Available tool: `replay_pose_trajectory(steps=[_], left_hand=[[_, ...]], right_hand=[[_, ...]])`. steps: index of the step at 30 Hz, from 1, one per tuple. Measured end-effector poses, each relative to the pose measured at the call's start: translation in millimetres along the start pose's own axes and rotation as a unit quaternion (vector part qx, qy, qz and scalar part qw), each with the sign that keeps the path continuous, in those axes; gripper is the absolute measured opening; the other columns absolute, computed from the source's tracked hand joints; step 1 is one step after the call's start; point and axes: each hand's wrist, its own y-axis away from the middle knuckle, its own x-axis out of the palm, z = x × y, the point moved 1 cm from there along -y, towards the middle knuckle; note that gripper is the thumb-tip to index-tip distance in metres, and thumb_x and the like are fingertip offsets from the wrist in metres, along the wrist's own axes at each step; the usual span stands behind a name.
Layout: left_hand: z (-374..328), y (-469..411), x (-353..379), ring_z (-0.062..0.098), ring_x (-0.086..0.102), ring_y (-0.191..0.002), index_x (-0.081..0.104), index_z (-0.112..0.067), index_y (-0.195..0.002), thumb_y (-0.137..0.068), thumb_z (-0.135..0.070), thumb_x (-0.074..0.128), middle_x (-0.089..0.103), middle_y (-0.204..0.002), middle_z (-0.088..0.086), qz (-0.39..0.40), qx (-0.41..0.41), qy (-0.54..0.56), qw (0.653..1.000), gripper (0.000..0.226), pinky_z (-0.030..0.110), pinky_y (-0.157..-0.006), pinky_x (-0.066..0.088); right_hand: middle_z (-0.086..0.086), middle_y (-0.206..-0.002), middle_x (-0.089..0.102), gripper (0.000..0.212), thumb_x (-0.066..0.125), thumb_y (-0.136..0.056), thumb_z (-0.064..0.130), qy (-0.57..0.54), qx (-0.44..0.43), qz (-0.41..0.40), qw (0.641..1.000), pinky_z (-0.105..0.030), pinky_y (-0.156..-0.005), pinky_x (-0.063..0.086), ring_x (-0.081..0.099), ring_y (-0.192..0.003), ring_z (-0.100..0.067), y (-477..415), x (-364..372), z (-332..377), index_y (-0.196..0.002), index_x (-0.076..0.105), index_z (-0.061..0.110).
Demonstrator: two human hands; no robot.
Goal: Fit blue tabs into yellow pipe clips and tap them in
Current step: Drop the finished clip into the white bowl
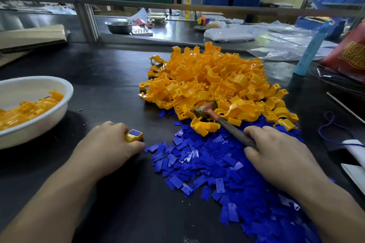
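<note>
A single yellow clip (134,136) sits on the dark bench (110,77) near its front edge, with a blue tab (135,132) lying flat in the recess on its top face. The left hand (110,144) rests on the bench around this clip, fingers curled and closed on its near side, the thumb stretched along the bench just in front of it, so the clip is pinned in place.

To the right, the right hand (276,156) is closed around the handle of a small hammer (219,120). The hammer's head lies on the near edge of a big heap of yellow clips (215,83), and its handle slants back down to the hand. The heap fills the middle of the bench toward its right side.

In front of the heap, a wide spread of loose blue tabs (207,165) covers the bench and runs toward the front right corner; the right hand and forearm lie over it.

At the left edge of the bench stands a white bowl (39,124) holding more yellow clips, at least one with blue showing.

Toward the far right edge are clear plastic bags (286,49), a light blue tube (312,49) standing upright, and a red bag (349,53).
</note>
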Motion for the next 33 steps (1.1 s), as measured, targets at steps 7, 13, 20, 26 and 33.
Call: replay_pose_trajectory(steps=[7, 13, 20, 26, 33], left_hand=[[-11, 6, 0, 0.018, 0.056, -0.095, 0.061, -0.035, -0.119, -0.083, -0.055, 0.062, 0.053, -0.099, -0.005, 0.018, 0.062, -0.022, 0.998, 0.042, 0.031, -0.077, 0.046], [-24, 11, 5, 0.012, 0.050, -0.095, 0.055, -0.037, -0.126, -0.083, -0.055, 0.064, 0.052, -0.109, -0.009, 0.045, 0.107, -0.003, 0.993, 0.048, 0.028, -0.079, 0.045], [-21, 13, 0, 0.008, 0.053, -0.083, 0.056, -0.033, -0.101, -0.076, -0.056, 0.069, 0.054, -0.094, -0.011, 0.026, 0.084, 0.006, 0.996, 0.036, 0.026, -0.065, 0.043], [-24, 16, -1, 0.012, 0.054, -0.085, 0.056, -0.033, -0.096, -0.076, -0.056, 0.068, 0.054, -0.092, -0.010, 0.008, 0.084, -0.007, 0.996, 0.034, 0.028, -0.062, 0.039], [-25, 15, -1, 0.012, 0.054, -0.083, 0.057, -0.029, -0.094, -0.078, -0.053, 0.068, 0.054, -0.090, -0.008, 0.016, 0.084, -0.007, 0.996, 0.031, 0.027, -0.061, 0.039]], right_hand=[[0.000, -0.066, 0.059, 0.013, 0.046, -0.094, 0.032, -0.313, -0.005, -0.026, 0.949, -0.028, -0.043, 0.047, 0.056, -0.058, -0.016, 5, -18, 6, -0.089, 0.056, 0.038], [-0.003, -0.071, 0.063, 0.020, 0.049, -0.092, 0.029, -0.518, -0.004, 0.095, 0.850, -0.029, -0.041, 0.047, 0.055, -0.046, -0.021, 17, -36, 32, -0.098, 0.061, 0.045], [0.004, -0.069, 0.064, 0.035, 0.049, -0.093, 0.036, -0.423, -0.031, 0.127, 0.897, -0.024, -0.045, 0.050, 0.055, -0.044, -0.007, 41, -36, 44, -0.106, 0.040, 0.068], [0.014, -0.086, 0.058, 0.037, 0.044, -0.094, 0.045, -0.303, -0.084, 0.110, 0.943, -0.020, -0.065, 0.046, 0.055, -0.073, 0.004, 49, -27, 55, -0.116, 0.022, 0.066], [0.018, -0.124, 0.053, 0.048, 0.038, -0.097, 0.045, -0.212, -0.108, 0.105, 0.966, -0.015, -0.094, 0.041, 0.050, -0.113, -0.001, 57, -16, 68, -0.137, 0.013, 0.057]])
